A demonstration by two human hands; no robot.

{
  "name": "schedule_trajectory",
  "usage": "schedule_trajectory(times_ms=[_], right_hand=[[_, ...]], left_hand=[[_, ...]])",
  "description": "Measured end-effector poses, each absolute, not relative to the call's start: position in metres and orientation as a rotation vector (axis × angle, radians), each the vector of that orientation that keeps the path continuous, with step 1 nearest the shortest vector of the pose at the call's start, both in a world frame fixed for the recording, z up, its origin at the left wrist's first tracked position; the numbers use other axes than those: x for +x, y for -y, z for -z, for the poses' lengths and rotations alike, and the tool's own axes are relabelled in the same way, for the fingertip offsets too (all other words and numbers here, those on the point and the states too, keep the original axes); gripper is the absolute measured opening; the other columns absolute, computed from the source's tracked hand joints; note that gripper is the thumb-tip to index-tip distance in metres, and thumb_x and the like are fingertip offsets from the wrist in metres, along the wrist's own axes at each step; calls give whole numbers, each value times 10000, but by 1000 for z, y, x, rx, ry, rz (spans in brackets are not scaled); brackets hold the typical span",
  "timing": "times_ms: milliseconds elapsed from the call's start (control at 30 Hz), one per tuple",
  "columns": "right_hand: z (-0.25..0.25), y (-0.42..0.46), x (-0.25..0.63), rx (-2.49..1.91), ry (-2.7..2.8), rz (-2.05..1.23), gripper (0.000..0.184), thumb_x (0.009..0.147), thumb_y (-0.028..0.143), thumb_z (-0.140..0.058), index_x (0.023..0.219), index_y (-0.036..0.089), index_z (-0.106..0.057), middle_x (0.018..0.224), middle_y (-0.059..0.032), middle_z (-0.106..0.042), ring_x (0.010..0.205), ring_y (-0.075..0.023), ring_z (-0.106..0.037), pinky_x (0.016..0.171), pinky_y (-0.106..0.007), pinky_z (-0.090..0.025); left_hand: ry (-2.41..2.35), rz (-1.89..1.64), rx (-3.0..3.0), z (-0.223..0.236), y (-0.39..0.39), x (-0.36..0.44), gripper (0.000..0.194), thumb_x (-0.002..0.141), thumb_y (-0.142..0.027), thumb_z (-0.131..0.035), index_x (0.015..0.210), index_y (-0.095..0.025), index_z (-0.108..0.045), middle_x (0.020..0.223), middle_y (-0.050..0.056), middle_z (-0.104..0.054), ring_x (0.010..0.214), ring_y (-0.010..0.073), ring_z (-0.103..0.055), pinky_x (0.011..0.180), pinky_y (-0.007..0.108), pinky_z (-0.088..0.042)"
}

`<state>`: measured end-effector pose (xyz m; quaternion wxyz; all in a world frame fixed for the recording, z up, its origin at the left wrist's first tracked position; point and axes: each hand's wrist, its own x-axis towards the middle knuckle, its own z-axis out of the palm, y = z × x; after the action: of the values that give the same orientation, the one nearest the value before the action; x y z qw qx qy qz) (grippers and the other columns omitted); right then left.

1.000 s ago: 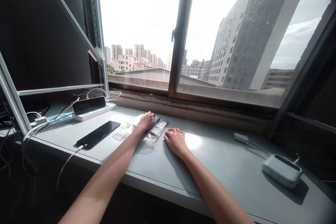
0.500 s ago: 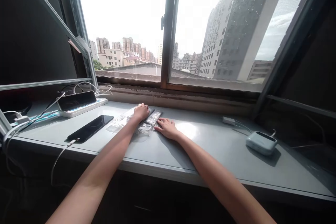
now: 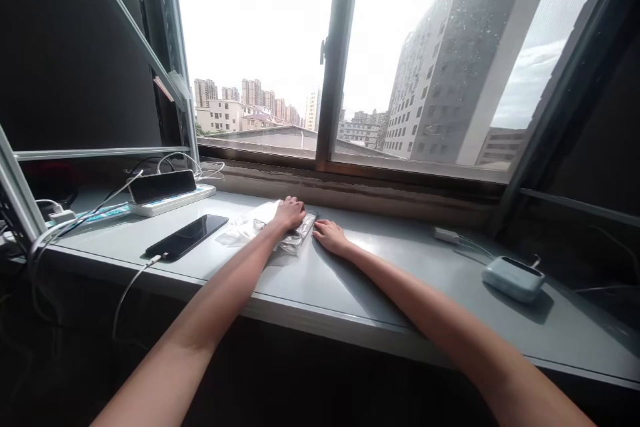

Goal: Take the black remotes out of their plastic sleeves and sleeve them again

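A crumpled clear plastic bag (image 3: pixel 241 229) lies flat on the grey tabletop, with a darker, shiny folded part along its right side. My left hand (image 3: pixel 290 213) rests on that part with curled fingers closed on the plastic; the fingertips are partly hidden. Just right of the bag, my right hand (image 3: pixel 331 237) lies palm down with its fingers stretched out, the tips by the bag's right edge. Whether they touch the plastic I cannot tell.
A black phone (image 3: pixel 187 237) with a white cable lies left of the bag. Behind it another phone (image 3: pixel 163 187) leans on a white power strip (image 3: pixel 203 198). At right sit a blue-grey case-like device (image 3: pixel 513 278) and a white plug (image 3: pixel 446 235). A window (image 3: pixel 250 27) rises behind.
The view has shifted, moving the scene rightward in the picture. My left hand has slid slightly right across the bag, covering more of the dark part. My right hand stays beside it.
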<state>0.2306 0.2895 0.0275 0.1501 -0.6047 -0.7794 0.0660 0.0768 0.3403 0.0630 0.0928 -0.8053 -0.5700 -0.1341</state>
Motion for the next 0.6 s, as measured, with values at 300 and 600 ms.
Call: schedule_trajectory(times_ms=[300, 600], right_hand=[[-22, -280, 231, -1685, 2334, -19, 490, 1010, 290, -364, 1480, 156, -392, 1472, -142, -445, 1383, -287, -324, 1156, -635, -93], [-19, -284, 234, -1683, 2327, -173, 418, 1052, 400, -302, 1349, 258, -560, 1519, -94, -391, 1457, -302, -193, 1105, -734, -53]], left_hand=[[1672, 384, -2461, -62, -337, 75, 386, 914, -279, -409, 1150, -142, -681, 1267, 152, -605, 1234, 280, -483, 1039, 402, -367], [1746, 332, -2418, -64, -337, 75, 369, 902, -274, -432, 1068, -146, -735, 1270, 177, -599, 1267, 319, -445, 1046, 453, -328]])
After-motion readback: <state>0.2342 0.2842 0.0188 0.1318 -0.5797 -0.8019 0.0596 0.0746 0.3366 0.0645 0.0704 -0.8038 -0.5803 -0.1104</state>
